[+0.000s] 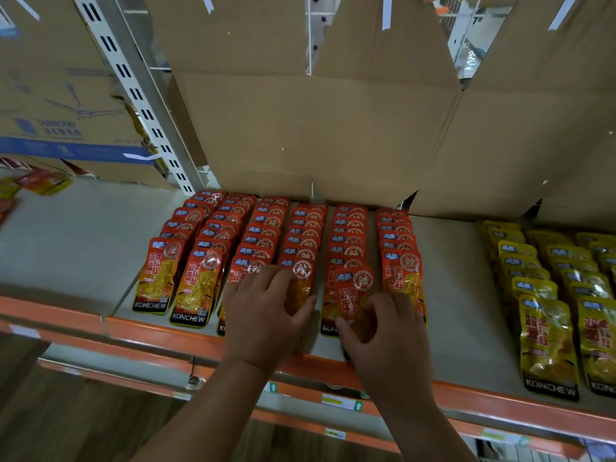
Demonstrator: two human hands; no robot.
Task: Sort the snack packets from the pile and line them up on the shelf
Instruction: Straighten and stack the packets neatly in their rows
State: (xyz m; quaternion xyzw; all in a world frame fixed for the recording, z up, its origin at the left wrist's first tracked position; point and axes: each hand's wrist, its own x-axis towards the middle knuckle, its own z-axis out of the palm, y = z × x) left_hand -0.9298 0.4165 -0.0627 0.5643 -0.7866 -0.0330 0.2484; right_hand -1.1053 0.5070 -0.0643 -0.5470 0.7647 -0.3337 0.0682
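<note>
On the shelf (460, 295), red packets (303, 228) sit in six overlapping rows running front to back, tight against cardboard boxes (300, 128) at the rear. Left hand (266, 311) lies across the front of rows three and four. Its fingers (266, 275) are spread and loosely bent, pressing on the packets, not wrapped round anything. Right hand (386, 328) is at the front of row five: thumb and curled fingers pinch the lower half of one loose packet (353, 291), which lies over the row's front packet, near the orange shelf edge (160, 331). Yellow packets (546, 328) sit in similar rows further right, with bare shelf between. Stray packets (43, 181) far left, blurred.
</note>
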